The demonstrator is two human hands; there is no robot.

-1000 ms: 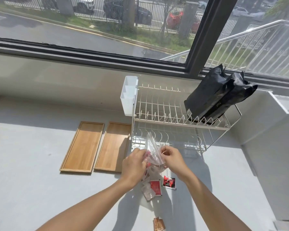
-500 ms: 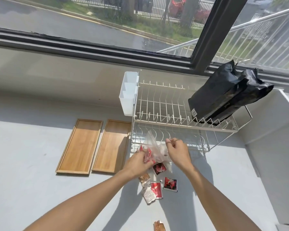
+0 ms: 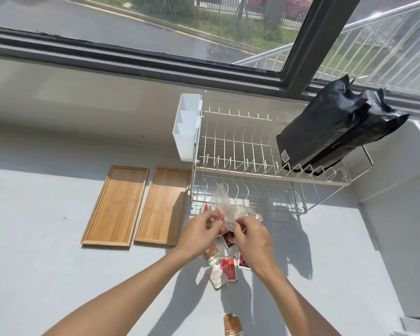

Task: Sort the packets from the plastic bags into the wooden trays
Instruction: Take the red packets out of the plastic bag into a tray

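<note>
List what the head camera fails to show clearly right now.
- Contents of the clear plastic bag: crumpled film and both hands, left hand and right hand, cover them.
- Brown foil packet: cut off by the bottom edge.
- Print on the red square packet: too small.
- Black foil bags: label unreadable.

A clear plastic bag (image 3: 224, 206), crumpled and holding red packets, is being held above the counter. Red and brown packets (image 3: 222, 267) are lying scattered beneath it. Two wooden trays (image 3: 138, 204) are lying flat, side by side, to the left.
</note>
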